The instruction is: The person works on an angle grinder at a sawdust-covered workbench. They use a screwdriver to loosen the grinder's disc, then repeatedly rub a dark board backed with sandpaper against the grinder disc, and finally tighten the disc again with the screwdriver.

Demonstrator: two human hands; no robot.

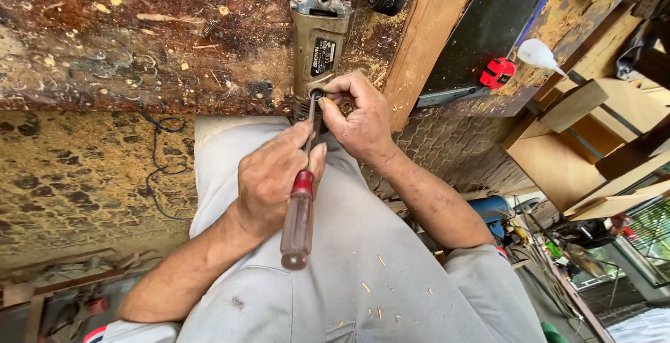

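Note:
A worn angle grinder (319,29) lies on a stained, dusty workbench (125,43) with its rear end towards me. My left hand (269,175) is wrapped around a screwdriver (299,228) with a red and clear handle, gripping it where the shaft meets the handle. The tip of the shaft rests on the grinder's rear end. My right hand (359,116) pinches that rear end with thumb and fingers, right beside the tip. What the fingers press on is hidden.
A wooden plank (433,29) lies right of the grinder. Further right are a red tape measure (497,73) and a white squeeze bottle (539,55). Wood panels (593,127) are stacked at the right. A black cable (157,168) lies on the floor at the left.

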